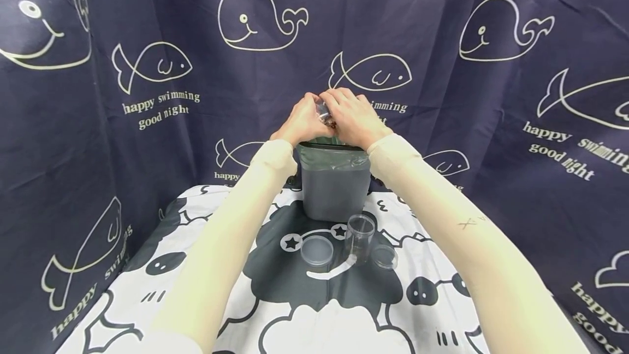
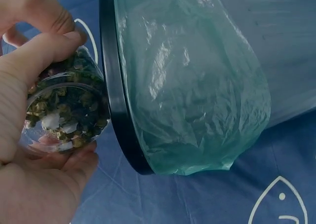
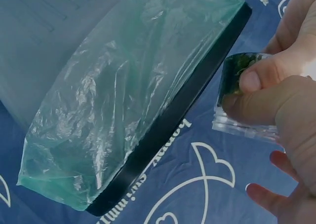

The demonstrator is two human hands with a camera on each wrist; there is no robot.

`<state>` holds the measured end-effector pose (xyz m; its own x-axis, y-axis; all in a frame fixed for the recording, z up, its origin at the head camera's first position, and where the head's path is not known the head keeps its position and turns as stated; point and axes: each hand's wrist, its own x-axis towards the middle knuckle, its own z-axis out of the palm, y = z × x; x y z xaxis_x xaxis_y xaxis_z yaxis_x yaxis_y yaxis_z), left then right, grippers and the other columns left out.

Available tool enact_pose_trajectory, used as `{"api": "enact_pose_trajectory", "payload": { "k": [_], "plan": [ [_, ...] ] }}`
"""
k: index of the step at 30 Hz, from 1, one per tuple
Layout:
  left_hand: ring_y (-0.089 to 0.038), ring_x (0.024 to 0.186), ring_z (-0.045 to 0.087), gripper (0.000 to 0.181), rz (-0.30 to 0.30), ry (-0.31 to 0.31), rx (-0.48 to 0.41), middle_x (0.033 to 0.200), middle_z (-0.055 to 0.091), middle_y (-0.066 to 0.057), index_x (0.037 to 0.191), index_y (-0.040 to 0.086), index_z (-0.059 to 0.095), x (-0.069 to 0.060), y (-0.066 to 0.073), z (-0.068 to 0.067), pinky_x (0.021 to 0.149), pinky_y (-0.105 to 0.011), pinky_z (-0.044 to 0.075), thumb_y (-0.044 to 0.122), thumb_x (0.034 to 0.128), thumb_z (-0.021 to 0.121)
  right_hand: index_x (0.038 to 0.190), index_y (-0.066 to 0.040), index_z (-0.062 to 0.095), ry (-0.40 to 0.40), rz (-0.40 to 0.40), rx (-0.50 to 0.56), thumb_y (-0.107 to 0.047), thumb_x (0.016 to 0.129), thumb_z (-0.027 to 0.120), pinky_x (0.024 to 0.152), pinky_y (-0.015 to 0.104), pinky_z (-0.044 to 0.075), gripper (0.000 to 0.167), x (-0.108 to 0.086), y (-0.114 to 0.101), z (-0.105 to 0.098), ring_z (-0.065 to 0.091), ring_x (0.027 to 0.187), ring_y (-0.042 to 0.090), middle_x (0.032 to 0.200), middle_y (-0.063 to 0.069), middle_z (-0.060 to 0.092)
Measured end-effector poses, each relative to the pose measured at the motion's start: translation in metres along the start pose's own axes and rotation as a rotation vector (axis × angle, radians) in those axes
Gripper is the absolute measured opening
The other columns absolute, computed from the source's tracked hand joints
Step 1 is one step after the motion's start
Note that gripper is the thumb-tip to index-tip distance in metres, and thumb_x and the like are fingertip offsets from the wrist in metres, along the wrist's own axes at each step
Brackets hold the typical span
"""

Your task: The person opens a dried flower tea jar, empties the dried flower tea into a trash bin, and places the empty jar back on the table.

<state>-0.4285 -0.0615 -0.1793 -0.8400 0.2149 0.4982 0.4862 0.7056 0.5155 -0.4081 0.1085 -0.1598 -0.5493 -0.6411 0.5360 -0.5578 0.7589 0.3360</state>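
Above the mouth of a grey bin (image 1: 335, 193), both hands hold a small clear jar (image 2: 64, 120) of dried leafy bits, some dark and some pale. My left hand (image 1: 306, 119) has its thumb on top of the jar and its fingers beneath. The thumb of my right hand (image 1: 352, 116) presses on the jar's side, seen in the right wrist view. A thin green bag (image 3: 98, 110) lines the bin and hangs over its outside, under a black rim (image 2: 112, 81). The bin's inside is hidden.
In front of the bin, a clear empty jar (image 1: 360, 242) stands on the sheep-print cloth (image 1: 324, 326). A round translucent lid-like piece (image 1: 316, 250) lies to its left, and a clear round lid (image 1: 385, 257) to its right. Behind hangs a dark blue curtain (image 1: 344, 10).
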Motion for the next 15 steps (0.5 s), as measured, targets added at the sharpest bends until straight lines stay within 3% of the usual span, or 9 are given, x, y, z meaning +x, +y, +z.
{"api": "enact_pose_trajectory", "payload": {
  "k": [8, 15],
  "plan": [
    [-0.029, 0.112, 0.058, 0.091, 0.06, 0.01, 0.055, 0.128, 0.057, -0.015, 0.138, 0.0, 0.045, 0.0026, -0.0029, -0.0004, 0.1, -0.036, 0.048, 0.036, 0.0694, 0.093, 0.148, -0.006, 0.043, -0.031, 0.06, 0.035, -0.023, 0.079, 0.086, 0.098, 0.061, 0.047, 0.083, 0.0013, 0.0073, 0.0064, 0.042, 0.142, 0.035, 0.15, 0.015, 0.05],
    [-0.029, 0.113, 0.058, 0.092, 0.053, -0.006, 0.05, 0.128, 0.057, -0.016, 0.138, -0.001, 0.044, 0.0041, -0.0014, -0.0014, 0.101, -0.037, 0.048, 0.034, 0.0687, 0.093, 0.149, -0.005, 0.042, -0.043, 0.111, 0.072, -0.022, 0.077, 0.087, 0.098, 0.063, 0.047, 0.086, 0.0004, 0.0106, 0.0098, 0.043, 0.142, 0.037, 0.151, 0.015, 0.05]
  ]
}}
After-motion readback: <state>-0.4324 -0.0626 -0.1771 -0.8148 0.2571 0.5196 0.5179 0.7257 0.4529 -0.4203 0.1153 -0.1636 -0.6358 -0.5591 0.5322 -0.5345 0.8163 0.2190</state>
